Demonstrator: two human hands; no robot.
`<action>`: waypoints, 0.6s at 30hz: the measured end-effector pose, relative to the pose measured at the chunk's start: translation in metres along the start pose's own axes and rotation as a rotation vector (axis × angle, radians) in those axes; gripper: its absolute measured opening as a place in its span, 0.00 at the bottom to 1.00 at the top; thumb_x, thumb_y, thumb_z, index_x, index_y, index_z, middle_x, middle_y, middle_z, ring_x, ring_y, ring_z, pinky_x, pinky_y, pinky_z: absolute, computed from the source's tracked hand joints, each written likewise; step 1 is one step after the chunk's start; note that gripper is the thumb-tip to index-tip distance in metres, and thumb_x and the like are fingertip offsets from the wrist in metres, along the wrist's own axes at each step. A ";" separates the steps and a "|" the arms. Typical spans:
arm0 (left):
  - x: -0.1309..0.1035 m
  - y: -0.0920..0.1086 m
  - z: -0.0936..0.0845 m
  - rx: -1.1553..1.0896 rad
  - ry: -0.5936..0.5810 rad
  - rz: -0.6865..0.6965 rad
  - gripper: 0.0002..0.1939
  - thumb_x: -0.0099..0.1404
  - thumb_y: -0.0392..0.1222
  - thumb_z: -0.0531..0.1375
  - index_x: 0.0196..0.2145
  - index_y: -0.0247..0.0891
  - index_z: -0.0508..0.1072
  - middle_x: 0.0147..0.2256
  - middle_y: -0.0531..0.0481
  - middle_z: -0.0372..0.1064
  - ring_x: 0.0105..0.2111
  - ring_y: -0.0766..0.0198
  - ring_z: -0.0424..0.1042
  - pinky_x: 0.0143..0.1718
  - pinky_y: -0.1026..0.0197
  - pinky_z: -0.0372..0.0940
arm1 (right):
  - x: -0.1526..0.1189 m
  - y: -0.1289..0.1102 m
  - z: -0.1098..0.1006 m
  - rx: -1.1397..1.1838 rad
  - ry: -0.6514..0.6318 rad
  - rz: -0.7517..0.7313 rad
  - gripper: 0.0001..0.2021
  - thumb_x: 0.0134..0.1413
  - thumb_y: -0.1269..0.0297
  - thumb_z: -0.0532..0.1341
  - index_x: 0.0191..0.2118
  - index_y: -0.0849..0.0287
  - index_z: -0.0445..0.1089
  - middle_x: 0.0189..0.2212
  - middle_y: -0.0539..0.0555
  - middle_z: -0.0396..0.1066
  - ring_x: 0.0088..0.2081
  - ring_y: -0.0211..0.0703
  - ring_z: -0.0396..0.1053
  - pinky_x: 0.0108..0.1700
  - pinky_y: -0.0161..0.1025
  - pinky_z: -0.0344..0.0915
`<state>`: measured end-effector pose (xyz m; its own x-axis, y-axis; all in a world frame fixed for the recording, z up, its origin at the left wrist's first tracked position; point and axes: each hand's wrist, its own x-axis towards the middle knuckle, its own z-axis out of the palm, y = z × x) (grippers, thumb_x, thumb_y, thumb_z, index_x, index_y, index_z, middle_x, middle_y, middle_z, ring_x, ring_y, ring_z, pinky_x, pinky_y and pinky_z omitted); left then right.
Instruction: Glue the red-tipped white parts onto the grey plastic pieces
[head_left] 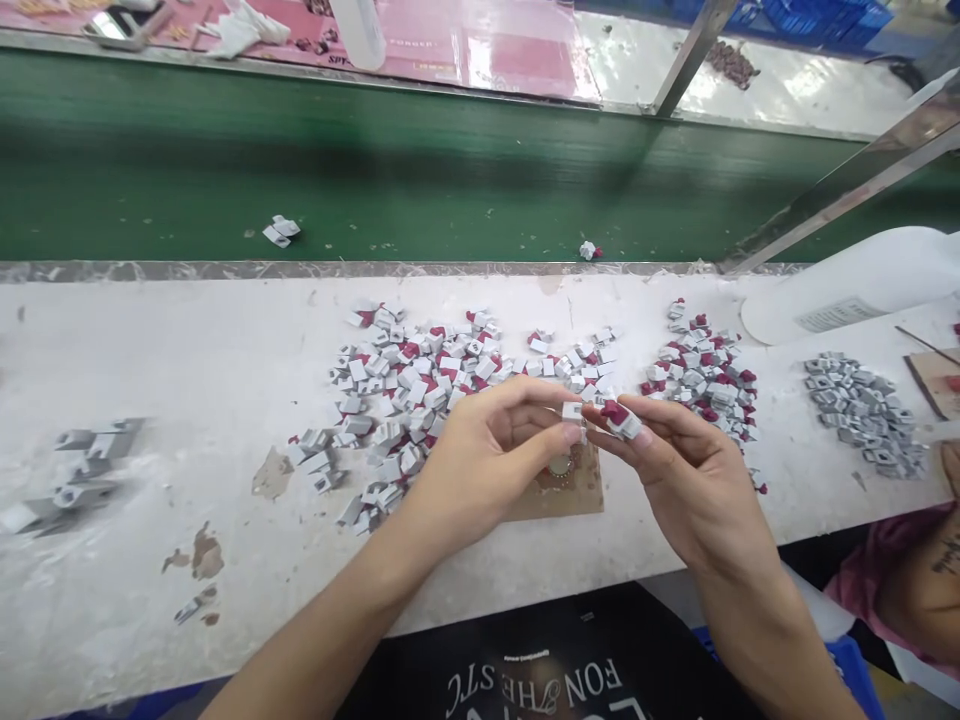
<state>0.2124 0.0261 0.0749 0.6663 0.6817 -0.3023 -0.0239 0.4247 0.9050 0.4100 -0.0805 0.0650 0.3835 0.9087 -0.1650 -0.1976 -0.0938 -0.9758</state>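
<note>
Thumb and fingers of my left hand pinch a small white block-shaped plastic piece. Close beside it, my right hand grips a white piece with a dark red part between thumb and fingertips. The two pieces are held near each other; I cannot tell whether they touch. Below the hands lies a brown board with a round pale spot, partly hidden. Behind my left hand spreads a pile of white and red pieces. A second such pile lies past my right hand.
Grey pieces are heaped at the right, near a white bottle on its side. Several grey-white pieces lie at the left. A green belt runs behind the table. Another person's arm shows at the right edge.
</note>
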 end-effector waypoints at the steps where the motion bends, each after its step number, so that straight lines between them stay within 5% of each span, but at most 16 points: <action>1: 0.002 0.000 0.002 -0.003 0.002 0.003 0.12 0.76 0.46 0.75 0.53 0.41 0.86 0.41 0.47 0.89 0.40 0.56 0.88 0.45 0.55 0.83 | 0.002 -0.001 0.002 0.015 -0.009 0.004 0.11 0.65 0.49 0.84 0.49 0.42 0.93 0.47 0.51 0.92 0.49 0.52 0.92 0.56 0.46 0.91; 9: 0.006 -0.005 0.001 0.018 -0.008 0.030 0.07 0.77 0.42 0.74 0.51 0.41 0.86 0.41 0.48 0.89 0.39 0.57 0.88 0.45 0.56 0.83 | 0.002 0.003 0.001 -0.066 -0.014 0.004 0.09 0.67 0.54 0.83 0.50 0.42 0.93 0.48 0.52 0.92 0.50 0.51 0.92 0.52 0.39 0.90; 18: -0.001 0.008 -0.015 0.231 0.026 0.225 0.03 0.77 0.39 0.72 0.47 0.46 0.87 0.40 0.51 0.88 0.39 0.59 0.88 0.42 0.58 0.83 | 0.019 -0.019 0.014 -0.182 -0.195 -0.034 0.05 0.69 0.59 0.80 0.48 0.41 0.93 0.40 0.51 0.91 0.39 0.47 0.90 0.39 0.37 0.88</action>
<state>0.2002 0.0379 0.0774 0.6443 0.7593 -0.0913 0.0029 0.1170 0.9931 0.4080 -0.0560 0.0821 0.2022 0.9722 -0.1178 -0.0148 -0.1172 -0.9930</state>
